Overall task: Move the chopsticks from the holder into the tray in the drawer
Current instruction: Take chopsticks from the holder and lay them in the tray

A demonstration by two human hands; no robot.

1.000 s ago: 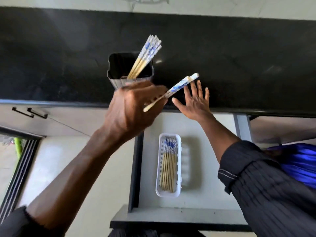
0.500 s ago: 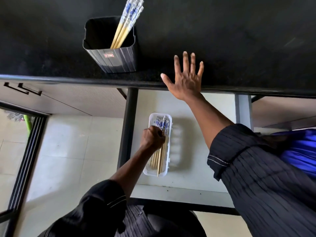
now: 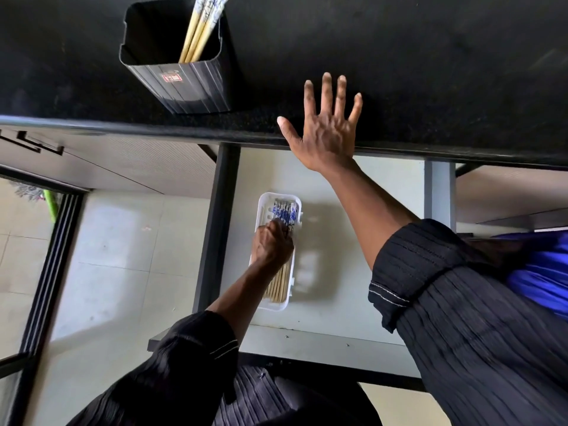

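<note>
A black square holder (image 3: 184,87) stands on the dark countertop (image 3: 430,72) with a few blue-and-white-topped chopsticks (image 3: 196,35) leaning in it. Below, the open drawer (image 3: 344,302) holds a white slotted tray (image 3: 276,307) filled with several chopsticks (image 3: 279,284), patterned ends pointing away from me. My left hand (image 3: 270,247) is down in the tray, fingers curled onto the chopsticks at their middle. My right hand (image 3: 325,133) lies flat on the countertop edge with its fingers spread, holding nothing.
The drawer's dark left side rail (image 3: 218,229) runs close beside the tray. A closed cabinet front with black handles (image 3: 37,142) sits at left above a pale tiled floor (image 3: 116,256). Blue fabric (image 3: 541,278) shows at the right edge.
My left hand carried chopsticks from near the holder down into the drawer tray. The one that stuck out over the tray's near end now lies inside. The right hand stayed on the counter.
</note>
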